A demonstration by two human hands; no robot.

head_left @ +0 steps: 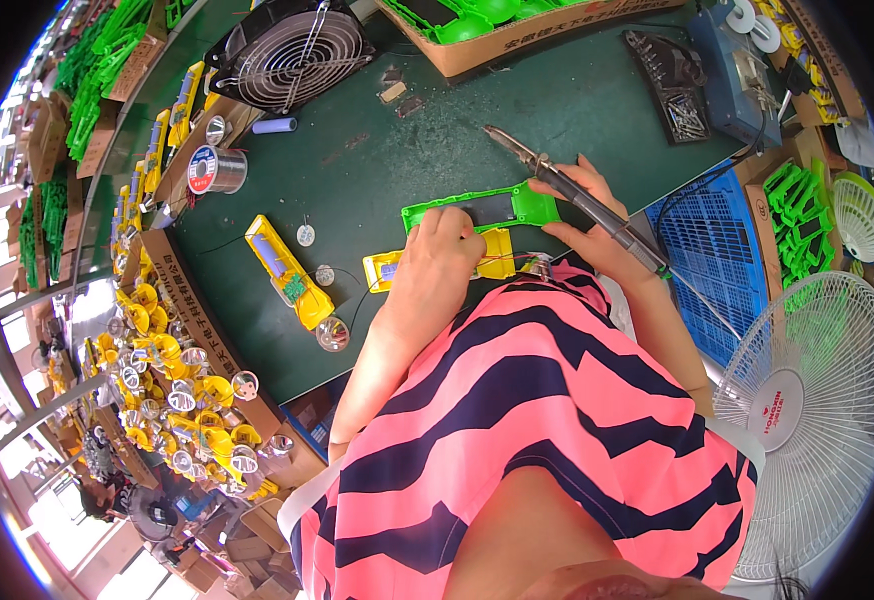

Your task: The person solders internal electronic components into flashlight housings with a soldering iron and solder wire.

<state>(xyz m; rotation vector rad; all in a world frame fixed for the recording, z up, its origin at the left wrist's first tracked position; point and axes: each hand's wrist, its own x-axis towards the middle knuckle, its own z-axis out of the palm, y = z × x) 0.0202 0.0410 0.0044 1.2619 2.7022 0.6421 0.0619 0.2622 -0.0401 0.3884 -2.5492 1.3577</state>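
Note:
A green plastic housing half [532, 208] with a dark panel inside lies in front of me. The curled fingers of my left hand [435, 255] grip its near edge; their tips are partly hidden. Under that hand is a yellow housing half [498, 254] with a battery cell and thin wires. My right hand [602, 215] is closed on a soldering iron [582, 200], whose tip points away to the upper left. Its fingers and thumb also reach the green housing's right end. A small round reflector [537, 265] sits by the yellow half, against my clothing.
Left lies another yellow housing [292, 275] with a battery and reflector. Behind are a solder spool [219, 170], a black fan [292, 55] and a carton of green housings [547, 35]. At right stand a screw tray [669, 85], a blue crate [702, 260] and a white fan [807, 420].

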